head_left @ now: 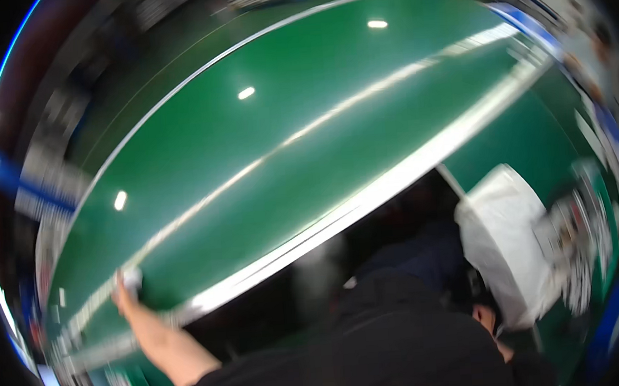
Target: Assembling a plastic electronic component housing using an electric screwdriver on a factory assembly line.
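Note:
My left arm reaches out over the green conveyor-like surface (274, 195) at the lower left. At its end my left hand (122, 293) is closed around a small whitish object (133, 278), blurred too much for me to tell its kind. Close to my right side, low in the view, is my right hand (485, 317), partly hidden by my dark sleeve. It is near the lower left edge of a large white bag or sheet (507, 244); whether it touches this I cannot make out, and its fingers do not show clearly.
A bright pale rail (367, 197) runs along the near edge of the green surface. To the right of the white bag lies a blurred stack of pale, papery items (578, 239). Blurred shelves or stacks (53, 164) stand at the far left, with people (603, 36) at the upper right.

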The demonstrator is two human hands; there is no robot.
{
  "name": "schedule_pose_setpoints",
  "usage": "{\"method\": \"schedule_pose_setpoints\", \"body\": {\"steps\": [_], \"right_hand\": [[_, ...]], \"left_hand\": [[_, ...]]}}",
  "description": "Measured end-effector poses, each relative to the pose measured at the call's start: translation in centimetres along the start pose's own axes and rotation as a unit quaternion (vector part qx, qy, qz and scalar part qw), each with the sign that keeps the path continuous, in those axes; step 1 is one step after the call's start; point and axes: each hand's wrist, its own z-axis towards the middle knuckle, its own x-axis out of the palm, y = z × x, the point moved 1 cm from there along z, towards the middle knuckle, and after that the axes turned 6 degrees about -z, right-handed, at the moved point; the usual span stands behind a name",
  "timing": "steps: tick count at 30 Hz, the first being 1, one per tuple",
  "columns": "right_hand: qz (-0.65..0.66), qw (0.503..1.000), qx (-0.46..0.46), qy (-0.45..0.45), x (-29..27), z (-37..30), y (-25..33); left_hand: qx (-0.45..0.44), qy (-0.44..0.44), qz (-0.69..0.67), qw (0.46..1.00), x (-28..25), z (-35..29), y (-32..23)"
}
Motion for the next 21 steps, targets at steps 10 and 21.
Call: {"method": "schedule_pose_setpoints", "body": {"steps": [10, 21], "right_hand": [[0.040, 0.992, 0.115, -0.012, -2.1, -0.6, 7.7], [0.355, 0.932, 0.055, 0.057, -10.7, 1.1, 21.2]], "left_hand": [[0.351, 0.281, -0.108, 0.887, 22.9, -1.5, -15.0], [0.482, 0.659, -0.129, 0.563, 38.1, -64.7, -27.1]]}}
